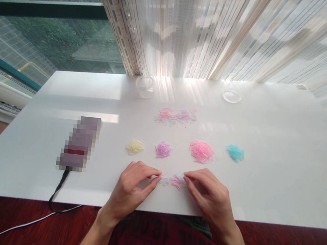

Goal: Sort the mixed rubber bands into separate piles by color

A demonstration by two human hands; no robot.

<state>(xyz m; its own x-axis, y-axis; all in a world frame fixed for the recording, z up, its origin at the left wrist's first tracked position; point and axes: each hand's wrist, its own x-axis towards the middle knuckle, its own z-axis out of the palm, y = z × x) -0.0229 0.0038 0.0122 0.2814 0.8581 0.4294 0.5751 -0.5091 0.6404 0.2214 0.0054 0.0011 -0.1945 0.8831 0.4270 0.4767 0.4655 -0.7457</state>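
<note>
We're pinching a pink strip [164,173] in our left hand [134,183], fingers together; the fingers of our right hand [210,191] are nearly meeting, catch unclear, at the mixed pile [176,180], three o'clock from the left. We're best lifting strips singly, pressing lightly.

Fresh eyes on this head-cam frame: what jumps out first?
The pink pile, biggest in a row of four single-colour piles across the white table. Just nearer the person, the left hand pinches a pink strip and the right hand is at the edge of a small mixed cluster. Then the pixelated patch on the table's left.
</note>
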